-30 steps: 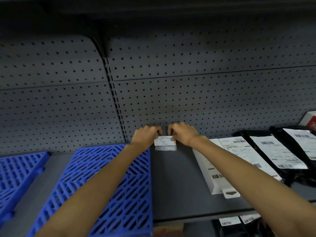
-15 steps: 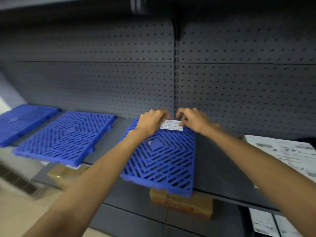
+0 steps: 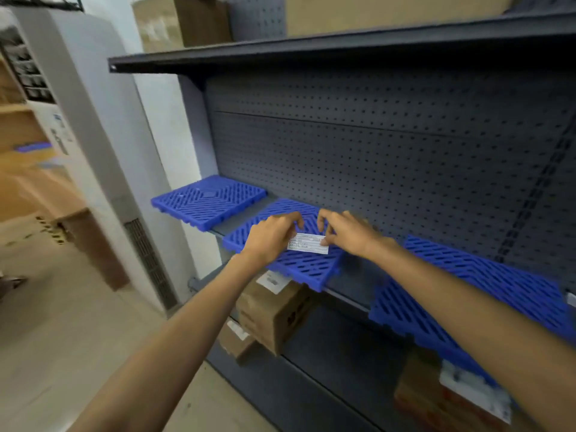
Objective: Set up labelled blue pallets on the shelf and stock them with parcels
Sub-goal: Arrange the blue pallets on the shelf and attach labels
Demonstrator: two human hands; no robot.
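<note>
A small white printed label (image 3: pixel 308 243) is pinched at its two ends by my left hand (image 3: pixel 271 236) and my right hand (image 3: pixel 346 232). It hangs just above the middle blue pallet (image 3: pixel 299 263), which lies flat on the dark grey shelf (image 3: pixel 346 296). A second blue pallet (image 3: pixel 208 201) lies at the shelf's left end. A third blue pallet (image 3: pixel 467 304) lies to the right, partly hidden by my right forearm. No parcels are visible on the pallets.
A perforated grey back panel (image 3: pixel 389 169) rises behind the pallets, with an upper shelf (image 3: pixel 311 51) overhead. Cardboard boxes (image 3: pixel 274 310) sit on the lower shelf, another box (image 3: pixel 448 400) at the lower right. A white pillar (image 3: pixel 112 145) and open floor lie left.
Both hands lifted the label off the shelf and carried it left, past the right pallet, to above the middle pallet. The view swung left, and the parcels on the right left the frame.
</note>
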